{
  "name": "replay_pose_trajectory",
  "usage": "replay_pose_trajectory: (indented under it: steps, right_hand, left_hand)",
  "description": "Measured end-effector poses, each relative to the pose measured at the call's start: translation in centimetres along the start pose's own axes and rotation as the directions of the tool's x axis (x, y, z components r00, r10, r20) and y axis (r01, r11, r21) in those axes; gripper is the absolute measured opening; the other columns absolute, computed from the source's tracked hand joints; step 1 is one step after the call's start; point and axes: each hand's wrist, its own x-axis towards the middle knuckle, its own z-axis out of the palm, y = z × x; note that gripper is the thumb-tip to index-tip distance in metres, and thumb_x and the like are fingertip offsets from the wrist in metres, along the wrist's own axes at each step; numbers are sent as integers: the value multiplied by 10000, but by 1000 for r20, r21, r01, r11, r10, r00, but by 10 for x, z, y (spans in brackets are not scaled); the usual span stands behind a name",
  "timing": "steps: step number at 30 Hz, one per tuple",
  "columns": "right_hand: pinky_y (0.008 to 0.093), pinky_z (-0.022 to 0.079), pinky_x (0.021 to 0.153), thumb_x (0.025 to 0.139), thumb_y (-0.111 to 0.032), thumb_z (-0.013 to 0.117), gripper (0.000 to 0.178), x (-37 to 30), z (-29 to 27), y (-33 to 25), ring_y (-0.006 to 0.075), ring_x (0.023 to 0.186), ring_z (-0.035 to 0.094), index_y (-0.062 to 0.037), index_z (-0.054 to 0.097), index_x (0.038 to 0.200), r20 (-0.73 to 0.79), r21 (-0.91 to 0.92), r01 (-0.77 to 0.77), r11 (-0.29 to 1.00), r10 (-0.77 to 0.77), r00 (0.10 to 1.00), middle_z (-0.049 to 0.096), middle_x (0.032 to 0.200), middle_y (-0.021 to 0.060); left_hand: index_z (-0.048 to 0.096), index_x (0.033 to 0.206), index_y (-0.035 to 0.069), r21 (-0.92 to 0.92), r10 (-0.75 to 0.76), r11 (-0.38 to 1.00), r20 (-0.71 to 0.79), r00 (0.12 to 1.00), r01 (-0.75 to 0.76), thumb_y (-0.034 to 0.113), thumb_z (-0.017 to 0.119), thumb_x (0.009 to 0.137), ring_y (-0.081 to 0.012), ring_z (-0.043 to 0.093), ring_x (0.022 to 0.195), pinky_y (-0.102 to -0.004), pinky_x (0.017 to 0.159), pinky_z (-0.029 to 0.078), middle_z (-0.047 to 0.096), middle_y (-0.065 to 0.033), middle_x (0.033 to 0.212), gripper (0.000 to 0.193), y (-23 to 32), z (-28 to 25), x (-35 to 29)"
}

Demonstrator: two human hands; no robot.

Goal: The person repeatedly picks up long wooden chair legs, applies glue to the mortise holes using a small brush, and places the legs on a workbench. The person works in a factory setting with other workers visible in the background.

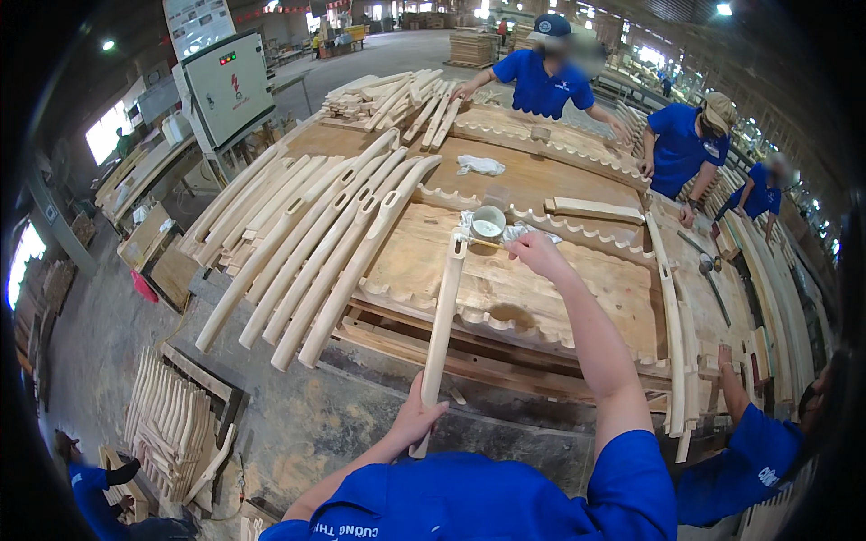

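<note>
My left hand [417, 415] is closed around the lower end of a pale wooden leg [442, 326], which slants up and away from me over the near edge of the workbench. My right hand [539, 256] pinches a thin stick [487, 243], possibly a brush. Its tip reaches the far end of the leg, where a slot shows with something white at it. Just beyond stands a small round cup [488, 223] with whitish contents. White rags [528, 234] lie beside the cup. Several slotted wooden legs [347, 248] rest side by side to the left.
Scalloped wooden rails [577, 153] cross the workbench [541, 298]. Another wooden leg [595, 210] and a crumpled cloth [480, 165] lie farther back. Co-workers in blue shirts stand across and to the right. A hammer [706, 263] lies at right; an electrical cabinet [228, 88] stands far left.
</note>
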Motion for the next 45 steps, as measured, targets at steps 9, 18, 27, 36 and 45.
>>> replay_pose_trajectory:
  steps: [9, 18, 27, 36, 45]
  right_hand:
    - [385, 457, 626, 785, -283, 672, 246, -9, 18, -12, 271, 706, 590, -48, 604, 770, -370, -65, 143, 987, -157, 916, 613, 714, 104]
    - [413, 358, 698, 757, -255, 695, 216, -5, 36, -3, 252, 748, 541, -87, 566, 712, -542, -195, 266, 944, -330, 773, 578, 693, 47]
    - [383, 298, 725, 769, -266, 681, 197, -17, 39, 0, 208, 759, 533, -113, 571, 711, -483, -285, 301, 910, -407, 775, 563, 703, 8]
    - [371, 286, 738, 771, -270, 677, 195, -31, 40, 6, 194, 755, 542, -117, 573, 711, -428, -236, 358, 903, -427, 796, 574, 695, -3]
    - [389, 288, 736, 783, -287, 663, 224, -15, 37, -5, 217, 758, 540, -110, 561, 690, -578, -269, 211, 940, -333, 745, 573, 696, 13]
  left_hand:
    - [99, 1428, 102, 1, 18, 1000, -5, 1000, -18, 145, 597, 826, -142, 532, 542, -284, 499, 460, 553, -122, 862, 783, -5, -2, 0]
    - [115, 1423, 97, 17, 34, 999, -18, 999, -34, 131, 601, 816, -148, 534, 556, -285, 510, 461, 549, -126, 866, 778, -8, -1, 2]
    - [145, 1414, 109, 27, 7, 1000, -25, 1000, -6, 147, 601, 812, -163, 542, 557, -295, 519, 467, 555, -130, 861, 757, -2, 1, 1]
    - [146, 1416, 109, 30, 22, 999, -33, 999, -21, 136, 599, 812, -163, 541, 543, -296, 515, 468, 555, -129, 861, 756, -4, 1, 0]
    - [130, 1419, 111, 7, 23, 1000, -30, 999, -23, 126, 595, 817, -159, 528, 510, -291, 495, 467, 549, -119, 829, 761, -7, 2, 3]
